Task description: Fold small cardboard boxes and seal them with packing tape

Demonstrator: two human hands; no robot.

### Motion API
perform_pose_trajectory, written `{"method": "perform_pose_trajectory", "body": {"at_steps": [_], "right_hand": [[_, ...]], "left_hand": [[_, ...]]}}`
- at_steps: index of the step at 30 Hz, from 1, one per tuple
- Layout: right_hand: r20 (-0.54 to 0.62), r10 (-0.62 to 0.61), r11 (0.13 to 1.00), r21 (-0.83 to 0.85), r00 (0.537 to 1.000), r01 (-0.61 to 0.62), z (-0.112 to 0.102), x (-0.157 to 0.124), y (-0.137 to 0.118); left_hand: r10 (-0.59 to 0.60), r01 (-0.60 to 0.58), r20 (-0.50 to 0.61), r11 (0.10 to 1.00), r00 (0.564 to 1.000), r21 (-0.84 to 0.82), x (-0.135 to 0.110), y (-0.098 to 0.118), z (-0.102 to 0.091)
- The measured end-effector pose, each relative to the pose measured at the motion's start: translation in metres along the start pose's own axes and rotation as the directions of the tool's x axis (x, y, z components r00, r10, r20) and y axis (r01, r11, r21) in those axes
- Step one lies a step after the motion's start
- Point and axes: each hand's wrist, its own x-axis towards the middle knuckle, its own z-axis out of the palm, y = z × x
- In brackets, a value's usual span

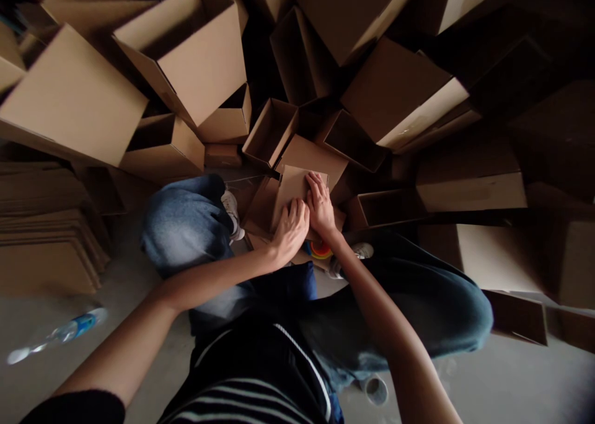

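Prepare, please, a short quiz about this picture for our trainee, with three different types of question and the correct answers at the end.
1. True or false: the left hand and the right hand are both touching the cardboard panel.

2. Multiple choice: in which part of the picture does the plastic bottle lie?
A) Upper right
B) Lower left
C) Centre

3. Fill in the missing word: near the left edge, flat cardboard sheets lie one on another in a ____.

Key: 1. True. 2. B. 3. Stack.
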Motion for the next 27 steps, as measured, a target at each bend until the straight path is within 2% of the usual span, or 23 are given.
{"method": "perform_pose_trajectory", "body": {"at_steps": [3, 8, 11, 19, 27], "right_hand": [[0.002, 0.005, 1.000, -0.009, 1.000, -0.005, -0.001, 0.000, -0.002], [-0.001, 0.004, 1.000, -0.015, 1.000, -0.004, -0.002, 0.000, -0.004], [-0.009, 0.006, 1.000, -0.018, 1.000, -0.006, -0.002, 0.000, -0.004], [-0.015, 0.001, 1.000, -0.024, 1.000, -0.001, -0.003, 0.000, -0.006], [-0.008, 0.014, 1.000, -0.010, 1.000, -0.014, -0.003, 0.000, -0.008]], "left_hand": [[0.015, -0.014, 0.019, 1.000, 1.000, -0.006, -0.002, 0.000, -0.006], [-0.008, 0.010, 0.018, 0.993, 1.000, -0.117, -0.005, -0.002, -0.016], [0.007, -0.004, 0.027, 0.995, 1.000, -0.101, -0.005, -0.004, -0.019], [0.116, -0.116, 0.002, 0.993, 0.993, -0.013, -0.014, 0.001, -0.014], [0.129, -0.130, -0.013, 0.989, 0.992, -0.073, -0.014, 0.000, -0.011]]}}
